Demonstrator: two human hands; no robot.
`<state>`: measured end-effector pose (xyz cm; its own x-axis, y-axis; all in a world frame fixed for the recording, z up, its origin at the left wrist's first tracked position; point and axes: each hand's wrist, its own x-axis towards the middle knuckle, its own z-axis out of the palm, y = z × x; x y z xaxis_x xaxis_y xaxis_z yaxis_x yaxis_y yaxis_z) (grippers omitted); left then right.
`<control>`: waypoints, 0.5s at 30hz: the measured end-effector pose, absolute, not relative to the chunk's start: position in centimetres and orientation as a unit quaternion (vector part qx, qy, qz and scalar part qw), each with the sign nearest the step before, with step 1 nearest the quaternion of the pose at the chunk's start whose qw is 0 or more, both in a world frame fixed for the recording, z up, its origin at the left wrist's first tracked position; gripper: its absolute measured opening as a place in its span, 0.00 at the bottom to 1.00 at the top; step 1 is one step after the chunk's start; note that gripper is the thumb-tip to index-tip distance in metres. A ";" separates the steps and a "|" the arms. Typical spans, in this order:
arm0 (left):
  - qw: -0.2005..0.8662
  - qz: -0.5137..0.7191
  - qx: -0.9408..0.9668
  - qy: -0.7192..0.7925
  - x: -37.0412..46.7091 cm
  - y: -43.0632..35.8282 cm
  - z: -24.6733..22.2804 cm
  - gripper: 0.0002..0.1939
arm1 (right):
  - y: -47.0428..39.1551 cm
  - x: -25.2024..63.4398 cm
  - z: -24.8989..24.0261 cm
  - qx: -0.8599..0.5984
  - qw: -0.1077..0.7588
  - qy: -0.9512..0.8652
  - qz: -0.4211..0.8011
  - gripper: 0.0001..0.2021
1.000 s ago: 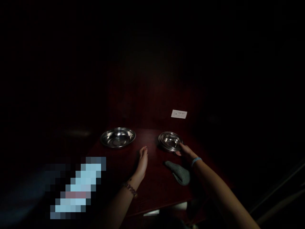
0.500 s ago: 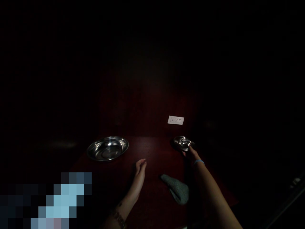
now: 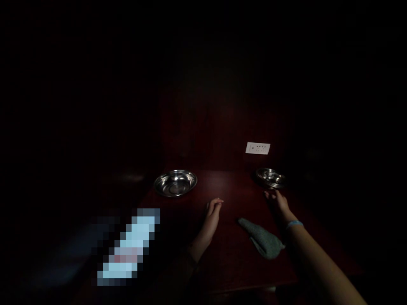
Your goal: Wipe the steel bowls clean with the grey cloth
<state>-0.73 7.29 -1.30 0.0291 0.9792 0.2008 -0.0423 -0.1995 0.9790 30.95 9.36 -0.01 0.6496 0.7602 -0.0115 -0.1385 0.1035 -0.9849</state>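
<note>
On a dark red table (image 3: 224, 182), the right hand (image 3: 280, 203), fingers free and loosely parted, is just in front of stacked steel dishes (image 3: 270, 177) at back right; the left hand (image 3: 213, 214), mid-table, has relaxed, unclenched fingers.

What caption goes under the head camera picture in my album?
Right hand near stacked metal dishes, left hand empty, grey-green cloth and a larger dish on the red table.

very dim, the edges sunk in black; a faint sheen lies mid-table (image 3: 219, 183), hard glints mark the large steel bowl (image 3: 176, 184) and smaller steel dishes (image 3: 270, 178), and a pale blue patch (image 3: 130, 250) is coarsely pixelated
</note>
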 end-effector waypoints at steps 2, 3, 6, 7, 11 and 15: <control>0.421 0.568 0.565 0.425 -0.8 6.5 -0.5 0.09 | 7.2 30.5 -1.0 -0.580 0.692 -0.291 0.316 0.12; 0.397 0.574 0.581 0.419 -0.9 6.1 0.0 0.08 | 6.1 30.1 -1.4 -0.582 0.693 -0.307 0.295 0.13; 0.326 0.562 0.629 0.426 -1.5 5.5 1.8 0.07 | 3.2 28.5 -2.0 -0.562 0.676 -0.392 0.271 0.18; 0.306 0.554 0.639 0.438 -2.0 5.7 2.6 0.07 | 2.5 27.9 -2.1 -0.554 0.658 -0.426 0.281 0.20; 0.230 0.534 0.692 0.427 -5.4 8.2 5.7 0.05 | 1.0 26.3 -1.4 -0.542 0.628 -0.473 0.297 0.24; 0.163 0.509 0.723 0.438 -10.8 12.0 7.3 0.10 | 0.7 26.1 -0.8 -0.557 0.611 -0.483 0.288 0.22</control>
